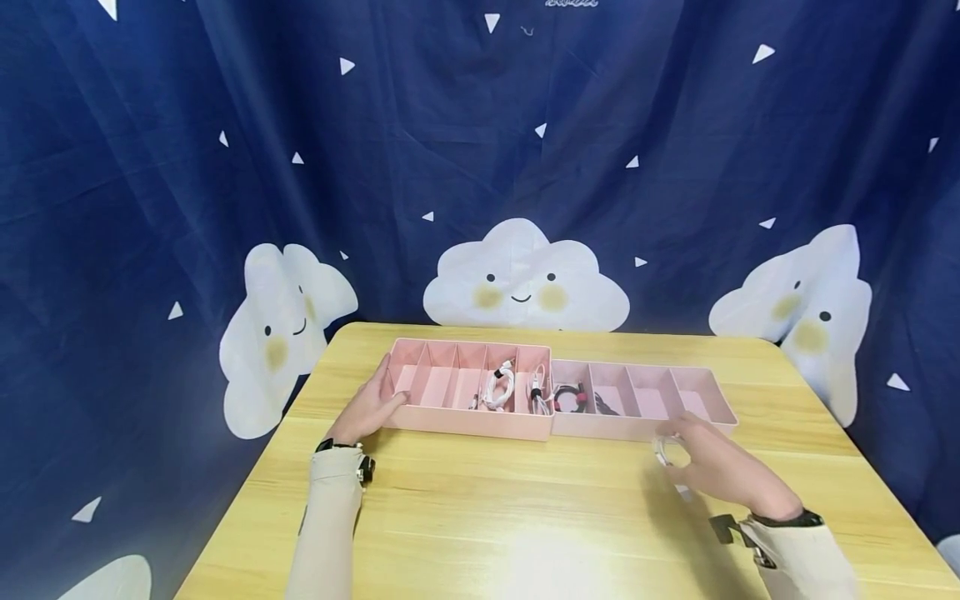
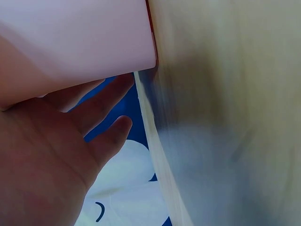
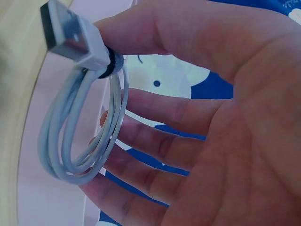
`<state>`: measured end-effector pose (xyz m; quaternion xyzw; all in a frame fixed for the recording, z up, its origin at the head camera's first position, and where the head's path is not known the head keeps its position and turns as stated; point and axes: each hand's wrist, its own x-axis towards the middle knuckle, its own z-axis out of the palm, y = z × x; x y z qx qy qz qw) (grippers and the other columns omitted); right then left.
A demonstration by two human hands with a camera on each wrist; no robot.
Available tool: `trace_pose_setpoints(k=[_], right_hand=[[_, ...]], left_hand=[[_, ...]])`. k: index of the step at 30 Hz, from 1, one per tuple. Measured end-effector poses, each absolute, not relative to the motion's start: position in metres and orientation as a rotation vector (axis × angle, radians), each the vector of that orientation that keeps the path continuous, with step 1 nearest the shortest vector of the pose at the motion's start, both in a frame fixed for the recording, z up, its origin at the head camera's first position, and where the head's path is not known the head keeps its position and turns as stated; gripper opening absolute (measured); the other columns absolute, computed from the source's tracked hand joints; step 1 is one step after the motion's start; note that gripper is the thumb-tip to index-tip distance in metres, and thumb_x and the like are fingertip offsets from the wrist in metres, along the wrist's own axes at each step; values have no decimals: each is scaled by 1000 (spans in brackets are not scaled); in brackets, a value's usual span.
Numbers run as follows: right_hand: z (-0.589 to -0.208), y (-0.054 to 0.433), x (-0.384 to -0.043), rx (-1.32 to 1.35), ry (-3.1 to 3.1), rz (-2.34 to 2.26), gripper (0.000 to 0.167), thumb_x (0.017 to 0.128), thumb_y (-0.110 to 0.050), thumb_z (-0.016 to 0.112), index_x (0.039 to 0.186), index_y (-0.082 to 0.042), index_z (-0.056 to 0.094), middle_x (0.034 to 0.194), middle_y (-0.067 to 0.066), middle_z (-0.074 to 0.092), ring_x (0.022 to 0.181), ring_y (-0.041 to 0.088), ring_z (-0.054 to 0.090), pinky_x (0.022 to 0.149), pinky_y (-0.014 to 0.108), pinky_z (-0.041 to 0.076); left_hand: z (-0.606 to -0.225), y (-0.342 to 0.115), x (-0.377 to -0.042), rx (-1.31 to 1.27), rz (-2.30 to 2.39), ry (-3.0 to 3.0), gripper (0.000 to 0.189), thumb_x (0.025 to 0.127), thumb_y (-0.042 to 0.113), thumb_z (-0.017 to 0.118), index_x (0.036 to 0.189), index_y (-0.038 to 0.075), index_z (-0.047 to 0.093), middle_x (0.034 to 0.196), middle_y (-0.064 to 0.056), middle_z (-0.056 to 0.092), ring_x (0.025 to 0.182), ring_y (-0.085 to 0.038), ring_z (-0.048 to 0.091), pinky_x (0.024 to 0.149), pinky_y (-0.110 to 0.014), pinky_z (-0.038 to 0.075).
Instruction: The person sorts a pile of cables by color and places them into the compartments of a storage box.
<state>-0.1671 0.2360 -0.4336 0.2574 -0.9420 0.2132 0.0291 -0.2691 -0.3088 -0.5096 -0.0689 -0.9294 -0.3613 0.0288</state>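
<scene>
My left hand (image 1: 366,408) grips the left end of a pink divided box (image 1: 465,423), with the thumb at the front wall and the fingers along the end. In the left wrist view, the box's pale pink wall (image 2: 94,42) covers part of those fingers. My right hand (image 1: 723,467) pinches a coiled white USB cable (image 3: 56,136) between thumb and fingers, in front of the paler pink divided box (image 1: 607,428). A dark strap binds the coil near its metal plug (image 3: 66,35). Both hold the coil above the table.
The two boxes stand end to end on a wooden table (image 1: 450,508). White coiled cables (image 1: 498,387) lie in the left box's right-hand compartments. A black cable with a red tie (image 1: 570,398) and a dark cable (image 1: 603,405) lie in the right box. A navy cloud-print curtain (image 1: 510,150) hangs behind.
</scene>
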Motion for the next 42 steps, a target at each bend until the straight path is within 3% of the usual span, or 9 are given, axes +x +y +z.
trace_pose_setpoints(k=[4, 11, 17, 23, 26, 32, 42], right_hand=[[-428, 230, -172, 805, -2922, 647, 39, 75, -9, 85, 110, 0, 70, 110, 9, 72, 106, 32, 69, 92, 52, 57], [-423, 220, -181, 881, -2898, 624, 29, 74, -8, 85, 99, -9, 70, 102, 1, 73, 99, 25, 70, 90, 48, 57], [-418, 214, -188, 872, -2912, 622, 36, 75, -9, 83, 109, -1, 72, 105, 5, 74, 101, 26, 70, 89, 48, 58], [-413, 206, -193, 846, -2944, 656, 33, 78, -11, 81, 107, -1, 70, 98, 5, 71, 92, 20, 65, 81, 37, 56], [-411, 201, -195, 853, -2945, 654, 31, 80, -13, 80, 107, -1, 69, 98, 7, 70, 92, 22, 66, 82, 39, 57], [-406, 192, -199, 882, -2954, 675, 39, 80, -11, 80, 115, 5, 69, 111, 16, 73, 107, 33, 70, 94, 52, 58], [-402, 179, -205, 867, -2988, 727, 43, 81, -10, 79, 119, 6, 68, 119, 20, 71, 114, 38, 68, 99, 56, 55]], left_hand=[[-510, -309, -270, -221, -1123, -2860, 95, 98, 41, 62, 167, 5, 7, 168, -26, 26, 152, -44, 36, 123, -60, 33], [-511, -309, -271, -218, -1129, -2848, 94, 98, 41, 61, 167, 4, 7, 168, -27, 26, 152, -45, 34, 124, -61, 32], [-512, -311, -270, -218, -1129, -2852, 95, 98, 41, 62, 167, 6, 6, 168, -28, 26, 152, -45, 35, 123, -61, 32], [-510, -312, -269, -213, -1117, -2857, 95, 98, 40, 63, 167, 6, 7, 167, -29, 28, 150, -46, 37, 122, -62, 33], [-510, -312, -269, -218, -1108, -2860, 94, 99, 40, 62, 167, 5, 7, 167, -29, 26, 151, -47, 36, 122, -62, 33], [-511, -310, -269, -212, -1107, -2868, 94, 99, 40, 61, 167, 5, 6, 168, -28, 26, 152, -47, 34, 123, -62, 32], [-511, -311, -271, -220, -1128, -2870, 97, 99, 42, 63, 168, 10, 3, 169, -25, 25, 153, -43, 34, 124, -59, 31]])
